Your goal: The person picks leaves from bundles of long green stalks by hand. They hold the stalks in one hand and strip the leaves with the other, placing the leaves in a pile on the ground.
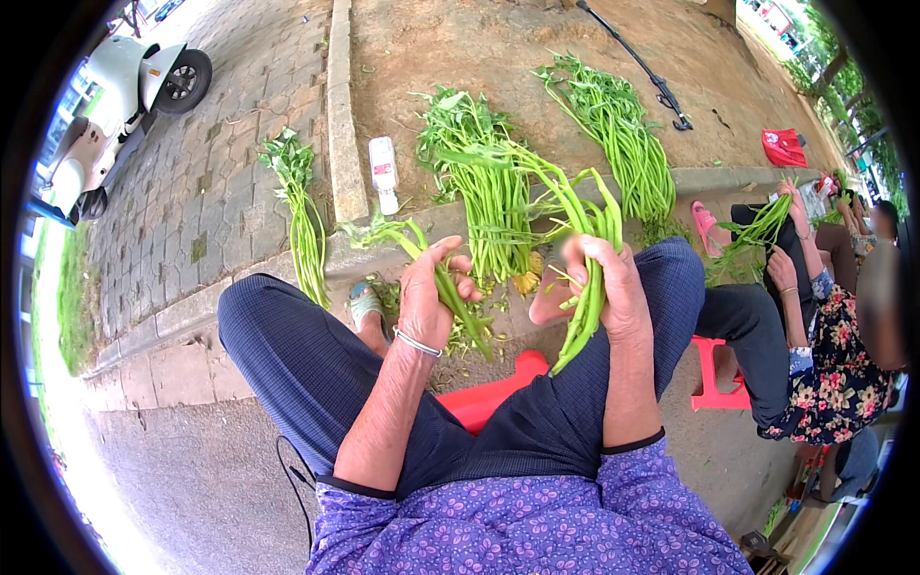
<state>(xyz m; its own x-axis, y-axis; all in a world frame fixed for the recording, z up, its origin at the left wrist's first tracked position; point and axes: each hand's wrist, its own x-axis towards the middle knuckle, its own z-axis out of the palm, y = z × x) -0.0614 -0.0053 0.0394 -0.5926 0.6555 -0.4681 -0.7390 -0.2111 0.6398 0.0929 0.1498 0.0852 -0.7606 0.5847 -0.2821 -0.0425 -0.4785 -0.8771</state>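
Note:
Green leafy stalks (451, 291), like water spinach, are gripped in my left hand (431, 287), their leafy end pointing up and left. My right hand (611, 284) is closed around a thicker bunch of long green stalks (589, 316) that slants down over my lap. Past my hands a large pile of the same greens (492, 208) lies across the kerb. A second pile (622, 136) rests further right on the dirt, and a smaller bundle (302, 223) lies to the left at the paving's edge. Trimmed bits are scattered on the ground below my hands.
A clear plastic bottle (384, 175) lies beside the concrete kerb (348, 144). A red plastic stool (474, 399) is under me. At right a seated person (826, 359) handles similar greens. A black stick (636, 65), a red bag (785, 147) and a parked white scooter (108, 129) stand further out.

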